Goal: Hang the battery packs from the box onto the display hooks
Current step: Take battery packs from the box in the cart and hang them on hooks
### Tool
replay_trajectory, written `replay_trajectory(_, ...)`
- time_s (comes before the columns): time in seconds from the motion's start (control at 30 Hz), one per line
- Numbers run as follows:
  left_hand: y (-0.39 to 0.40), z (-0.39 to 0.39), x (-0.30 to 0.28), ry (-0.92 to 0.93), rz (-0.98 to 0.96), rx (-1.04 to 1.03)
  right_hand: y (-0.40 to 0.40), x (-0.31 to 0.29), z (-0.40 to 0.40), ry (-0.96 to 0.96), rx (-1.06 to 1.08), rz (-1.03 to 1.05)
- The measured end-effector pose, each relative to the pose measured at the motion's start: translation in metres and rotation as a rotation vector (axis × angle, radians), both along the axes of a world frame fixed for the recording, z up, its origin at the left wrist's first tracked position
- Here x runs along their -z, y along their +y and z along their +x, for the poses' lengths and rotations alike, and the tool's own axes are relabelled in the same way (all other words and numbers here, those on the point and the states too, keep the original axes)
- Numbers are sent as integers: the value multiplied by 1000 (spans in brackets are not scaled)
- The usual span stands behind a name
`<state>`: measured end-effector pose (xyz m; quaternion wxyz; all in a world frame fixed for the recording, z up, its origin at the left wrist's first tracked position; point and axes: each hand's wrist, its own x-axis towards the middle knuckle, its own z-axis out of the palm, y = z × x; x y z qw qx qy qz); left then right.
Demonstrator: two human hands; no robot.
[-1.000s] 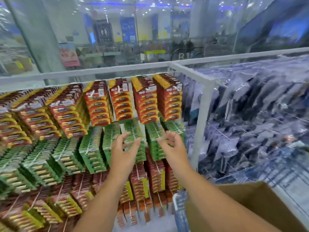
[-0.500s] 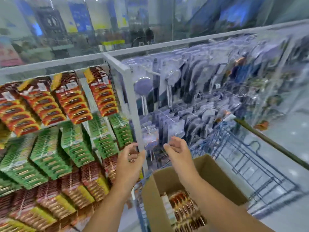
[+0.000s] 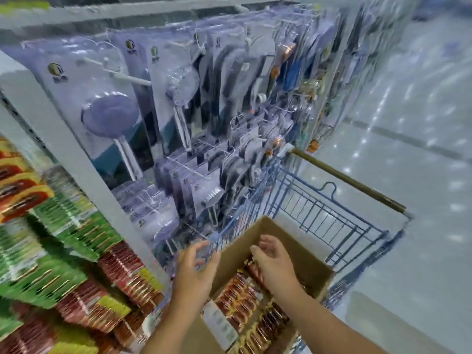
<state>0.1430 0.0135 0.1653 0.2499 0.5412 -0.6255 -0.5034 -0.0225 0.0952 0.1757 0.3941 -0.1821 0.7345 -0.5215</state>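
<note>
An open cardboard box (image 3: pixel 310 256) sits in a blue wire cart, with several red and gold battery packs (image 3: pixel 238 302) lying inside. My right hand (image 3: pixel 274 264) hovers over the box's middle, fingers curled loosely, holding nothing. My left hand (image 3: pixel 195 270) is at the box's left rim, fingers spread, also empty. Hung battery packs in green (image 3: pixel 63 241), red (image 3: pixel 120 274) and orange (image 3: pixel 18 185) fill the display hooks at the far left.
The blue wire cart (image 3: pixel 327 213) with a brown handle (image 3: pixel 350 180) stands under the box. Packaged shower heads (image 3: pixel 112 118) hang on hooks behind it. A white upright post (image 3: pixel 76 159) separates the two displays. Pale shiny floor (image 3: pixel 421 149) lies to the right.
My view has swung right, from the battery hooks to the cart. Both hands have dropped from the green packs down to the box, empty throughout.
</note>
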Motion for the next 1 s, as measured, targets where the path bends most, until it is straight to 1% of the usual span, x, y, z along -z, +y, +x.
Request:
replay_trajectory(0.13, -20, -10, 42, -69, 64, 74, -5, 34, -8, -39, 78, 88)
replay_trajectory(0.27, -31, -21, 78, -133, 133, 105, -10, 70, -12, -61, 128, 170)
replay_trajectory(0.43, -37, -46, 120, -214, 158, 120, -21, 126, -27, -164, 164, 261)
replay_trajectory(0.57, -42, -75, 147, -293, 224, 115, -31, 182, -40, -279, 189, 346)
replay_trajectory(0.7, -42, -90, 180, -383, -44, -4, -43, 239, -48, -428, 277, 459)
replay_trajectory(0.73, -40, -93, 187, -399, -89, 6, -45, 254, -49, -456, 299, 486)
replay_trajectory(0.8, -29, -100, 202, -431, -151, 110, -48, 280, -48, -548, 359, 516)
replay_trajectory(0.83, -24, -103, 212, -449, -142, 165, -50, 289, -46, -592, 401, 508)
replay_trajectory(0.87, -20, -105, 223, -453, -100, 196, -50, 303, -47, -585, 414, 521)
replay_trajectory(0.93, -19, -110, 249, -452, -5, 197, -51, 329, -48, -590, 438, 535)
replay_trajectory(1.0, -28, -118, 279, -514, 79, 194, -52, 350, -44, -657, 476, 513)
